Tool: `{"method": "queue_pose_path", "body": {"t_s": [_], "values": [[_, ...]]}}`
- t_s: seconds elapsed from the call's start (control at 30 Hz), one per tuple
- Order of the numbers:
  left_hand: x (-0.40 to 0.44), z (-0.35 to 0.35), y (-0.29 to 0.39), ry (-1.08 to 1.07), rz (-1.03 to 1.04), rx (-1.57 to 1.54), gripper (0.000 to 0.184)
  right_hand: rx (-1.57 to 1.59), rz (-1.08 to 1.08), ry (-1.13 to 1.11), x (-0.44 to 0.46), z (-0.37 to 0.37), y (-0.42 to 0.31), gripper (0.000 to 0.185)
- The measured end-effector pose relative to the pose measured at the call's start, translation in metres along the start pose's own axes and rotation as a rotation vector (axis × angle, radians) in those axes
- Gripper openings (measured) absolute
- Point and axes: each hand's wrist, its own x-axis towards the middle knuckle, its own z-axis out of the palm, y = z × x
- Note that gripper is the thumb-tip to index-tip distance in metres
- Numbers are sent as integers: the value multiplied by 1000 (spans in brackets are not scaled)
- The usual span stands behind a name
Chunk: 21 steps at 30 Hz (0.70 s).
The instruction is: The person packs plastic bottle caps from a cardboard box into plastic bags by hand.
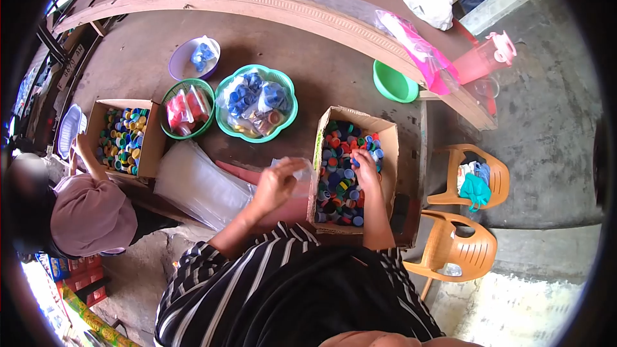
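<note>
My left hand [276,186] is closed on a small clear plastic bag [303,177], just left of the cardboard box [390,154]. Over that box, my right hand [366,170] has its fingers pinched around a blue bottle cap [355,162]. Loose bottle caps [334,186] in red, blue, green and other colours fill the box. A stack of flat clear plastic bags [199,183] lies on the table to the left. Beyond it, a scalloped green basket [289,115] holds clear bags of mostly blue caps.
A green basket [168,130] of bagged red caps and a purple bowl [175,67] with a blue-filled bag stand behind. At left, another person [93,215] reaches to a second cap box [155,144]. A green bowl [393,83], pink jug [482,61] and orange chairs [479,244] are right.
</note>
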Motion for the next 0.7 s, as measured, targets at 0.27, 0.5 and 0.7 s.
{"method": "queue_pose_path", "body": {"t_s": [0.27,0.5,0.7], "values": [[1,-93,-76,314,-375,-202,45,-1141,-427,150,102,19,17,31],[-14,-113,-96,388,-493,-171,41,-1340,-431,242,100,25,13,29],[-8,-101,-99,362,-498,-209,41,-1123,-368,131,94,9,17,21]]}}
